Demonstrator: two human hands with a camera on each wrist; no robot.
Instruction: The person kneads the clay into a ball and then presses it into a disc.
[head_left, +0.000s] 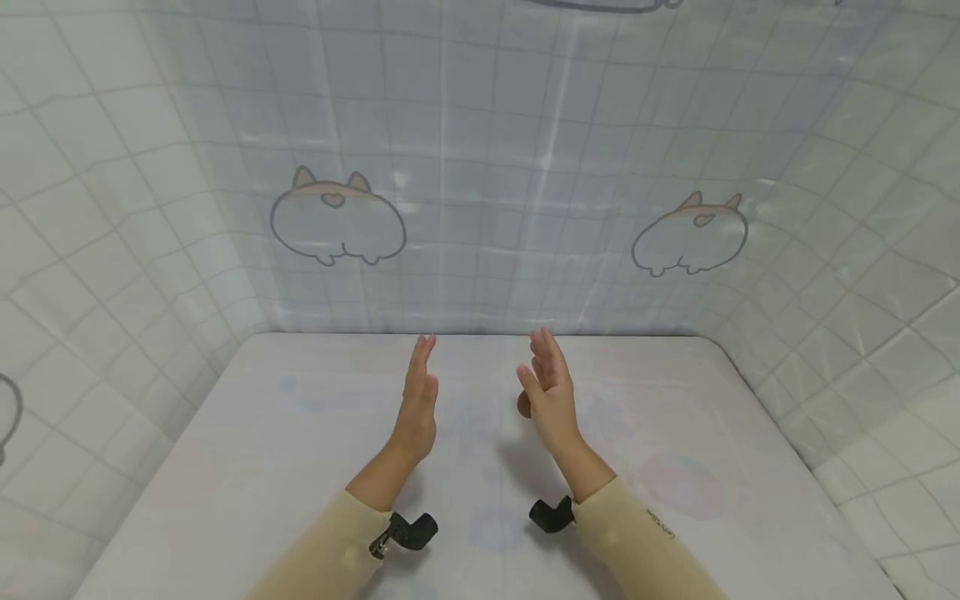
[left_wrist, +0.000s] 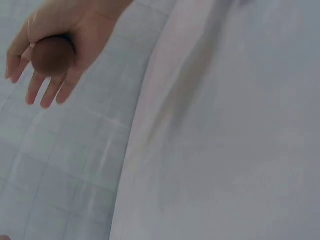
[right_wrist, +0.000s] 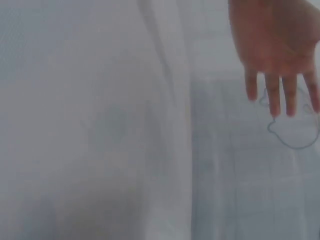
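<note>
In the head view my left hand (head_left: 417, 412) is raised above the table, fingers straight and palm turned inward, holding nothing. Facing it across a gap is my right hand (head_left: 553, 408), its fingers extended and slightly bent. A small brown ball (head_left: 524, 405) is at the palm side of the right hand, partly covered by that hand. The left wrist view shows the ball (left_wrist: 53, 56) in front of the right palm (left_wrist: 92, 37), with no fingers wrapped round it; whether it touches the palm I cannot tell. In the right wrist view the left hand (right_wrist: 277, 45) has its fingers spread.
Below the hands lies a white table (head_left: 300, 467) with faint coloured patches. A grid-patterned curtain (head_left: 480, 167) with cartoon animal drawings hangs at the back and both sides. Dark wrist mounts (head_left: 412, 531) sit on both beige sleeves (head_left: 322, 542).
</note>
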